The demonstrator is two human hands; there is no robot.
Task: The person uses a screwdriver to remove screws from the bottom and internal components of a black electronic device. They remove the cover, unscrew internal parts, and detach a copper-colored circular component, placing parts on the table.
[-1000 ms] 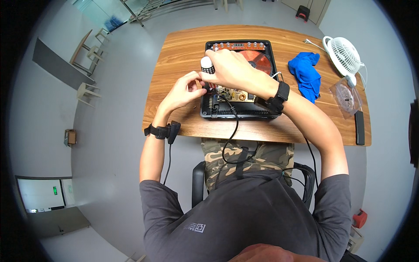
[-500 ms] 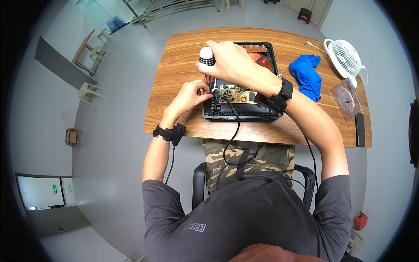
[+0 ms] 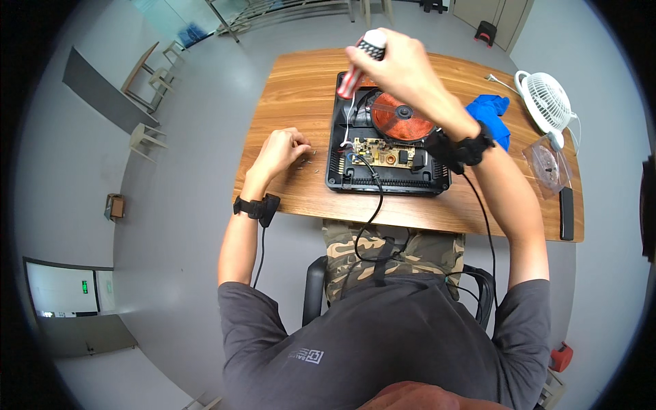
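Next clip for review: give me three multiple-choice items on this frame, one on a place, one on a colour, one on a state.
1. Where do the small screws lie?
A. on the wooden table left of the opened induction cooker
B. inside the white fan
C. on the blue cloth

2. What colour is the round coil in the induction cooker?
A. green
B. copper orange
C. white

3. What is the right hand doing?
A. resting flat on the table
B. holding a red-handled screwdriver raised above the cooker
C. gripping the fan

Answers: 1 A, they lie by the left hand fingers on the table; 2 B, the coil shows copper orange; 3 B, the fist is closed on the handle, lifted.
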